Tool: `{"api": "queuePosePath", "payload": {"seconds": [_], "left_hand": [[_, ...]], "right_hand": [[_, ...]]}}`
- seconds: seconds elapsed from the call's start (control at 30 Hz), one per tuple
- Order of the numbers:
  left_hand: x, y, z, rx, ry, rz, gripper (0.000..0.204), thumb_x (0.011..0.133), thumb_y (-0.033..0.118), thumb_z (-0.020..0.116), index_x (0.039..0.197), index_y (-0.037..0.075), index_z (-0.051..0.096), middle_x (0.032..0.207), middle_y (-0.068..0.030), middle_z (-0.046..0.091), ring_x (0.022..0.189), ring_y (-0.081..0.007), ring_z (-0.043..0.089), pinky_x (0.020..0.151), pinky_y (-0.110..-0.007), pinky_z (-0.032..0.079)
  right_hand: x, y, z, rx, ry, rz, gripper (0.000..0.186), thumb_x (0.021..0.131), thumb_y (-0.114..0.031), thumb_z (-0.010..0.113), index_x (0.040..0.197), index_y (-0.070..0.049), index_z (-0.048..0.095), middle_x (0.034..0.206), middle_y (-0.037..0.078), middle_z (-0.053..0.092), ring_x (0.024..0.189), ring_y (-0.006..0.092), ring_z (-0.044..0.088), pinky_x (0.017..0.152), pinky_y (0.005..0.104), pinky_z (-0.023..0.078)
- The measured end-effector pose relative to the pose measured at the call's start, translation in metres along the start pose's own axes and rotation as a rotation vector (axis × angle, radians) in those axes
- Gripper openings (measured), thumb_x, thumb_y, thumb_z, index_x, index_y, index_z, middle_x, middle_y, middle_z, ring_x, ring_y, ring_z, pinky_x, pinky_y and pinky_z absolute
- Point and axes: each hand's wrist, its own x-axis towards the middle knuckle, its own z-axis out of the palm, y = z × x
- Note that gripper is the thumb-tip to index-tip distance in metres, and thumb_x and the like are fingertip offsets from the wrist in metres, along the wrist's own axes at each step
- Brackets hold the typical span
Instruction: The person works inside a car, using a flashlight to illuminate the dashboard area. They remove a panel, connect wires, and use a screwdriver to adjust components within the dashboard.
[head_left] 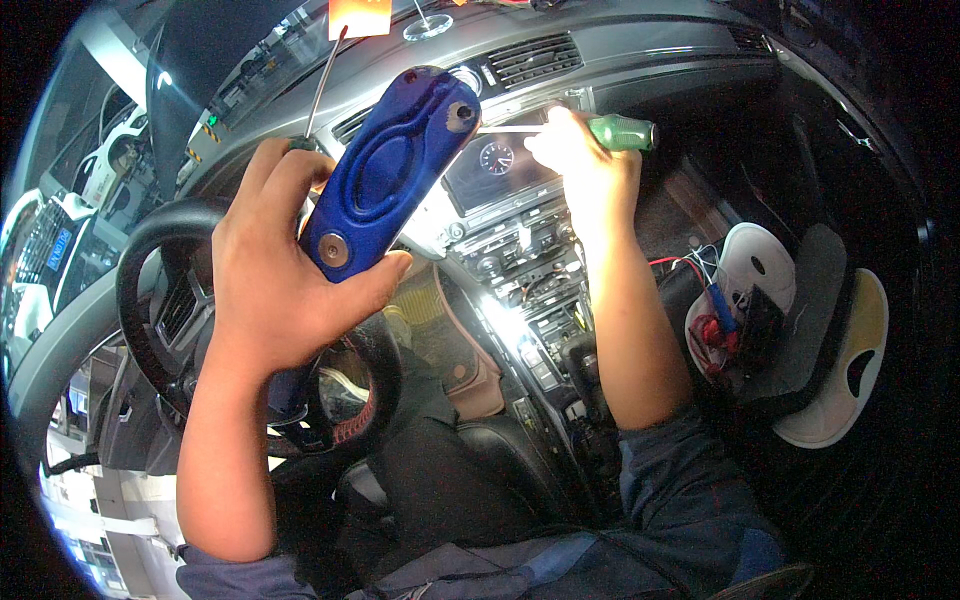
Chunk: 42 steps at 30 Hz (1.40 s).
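Note:
High over the steering wheel (130,270), my left hand (270,260) grips a long, flat blue tool body (385,165). It has rounded ends, an oval relief and a round metal fastener; its exact kind is unclear. By those fingertips, a thin metal shaft (324,85) rises from a dark end, and I cannot tell whether the hand holds it too. My right hand (600,180) is closed around a screwdriver with a green handle (625,133), in front of the centre screen (500,170). The screwdriver's shaft points left, towards the blue tool's upper end.
The centre console (530,300) below the screen has its inner parts exposed. An air vent (535,60) is above it. On the right, white panels (755,255) lie with a red-and-blue wired item (720,310). An orange tag (360,17) shows at the top.

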Motion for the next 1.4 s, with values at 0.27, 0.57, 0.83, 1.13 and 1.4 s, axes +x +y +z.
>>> {"api": "queuePosePath", "payload": {"seconds": [0.27, 0.57, 0.83, 1.13, 1.4], "left_hand": [[0.001, 0.001, -0.002, -0.013, -0.016, -0.003, 0.061, 0.063, 0.037, 0.090, 0.106, 0.001, 0.063, 0.101, -0.0154, 0.060, 0.091, -0.0384, 0.067, 0.079, -0.044, 0.054], [0.000, 0.001, -0.001, 0.003, -0.011, 0.007, 0.063, 0.063, 0.038, 0.089, 0.107, 0.001, 0.063, 0.102, -0.0154, 0.061, 0.092, -0.0377, 0.067, 0.080, -0.044, 0.054], [-0.002, 0.000, -0.002, -0.020, -0.061, -0.036, 0.066, 0.063, 0.030, 0.089, 0.113, -0.001, 0.058, 0.105, -0.0139, 0.055, 0.097, -0.0283, 0.059, 0.092, -0.034, 0.048], [0.001, 0.001, -0.001, 0.036, 0.012, 0.048, 0.060, 0.065, 0.037, 0.089, 0.106, 0.003, 0.062, 0.100, -0.0150, 0.060, 0.090, -0.0378, 0.066, 0.078, -0.044, 0.053], [0.001, 0.001, -0.001, -0.003, 0.000, 0.038, 0.059, 0.066, 0.037, 0.088, 0.106, 0.003, 0.062, 0.099, -0.0147, 0.059, 0.089, -0.0378, 0.066, 0.078, -0.044, 0.053]], "right_hand": [[0.007, -0.004, -0.003, 0.181, 0.064, 0.144, 0.021, 0.092, -0.014, 0.077, 0.093, 0.006, 0.075, 0.083, 0.013, 0.075, 0.071, 0.0204, 0.074, 0.066, 0.0301, 0.059], [0.015, -0.004, 0.002, 0.157, 0.158, 0.222, 0.022, 0.090, -0.014, 0.079, 0.095, 0.008, 0.075, 0.085, 0.015, 0.075, 0.069, 0.0200, 0.074, 0.061, 0.0305, 0.059], [0.029, 0.001, -0.002, 0.105, 0.073, 0.199, 0.021, 0.084, -0.006, 0.083, 0.100, 0.004, 0.076, 0.085, 0.010, 0.073, 0.068, 0.0147, 0.070, 0.060, 0.0286, 0.057], [0.044, 0.004, -0.008, 0.128, 0.016, 0.234, 0.032, 0.084, -0.003, 0.083, 0.115, 0.003, 0.077, 0.084, 0.007, 0.071, 0.070, 0.0122, 0.069, 0.062, 0.0277, 0.056], [0.047, 0.007, -0.010, 0.190, -0.064, 0.180, 0.021, 0.088, -0.007, 0.081, 0.105, 0.005, 0.077, 0.084, 0.008, 0.073, 0.070, 0.0142, 0.070, 0.063, 0.0287, 0.057]]}}
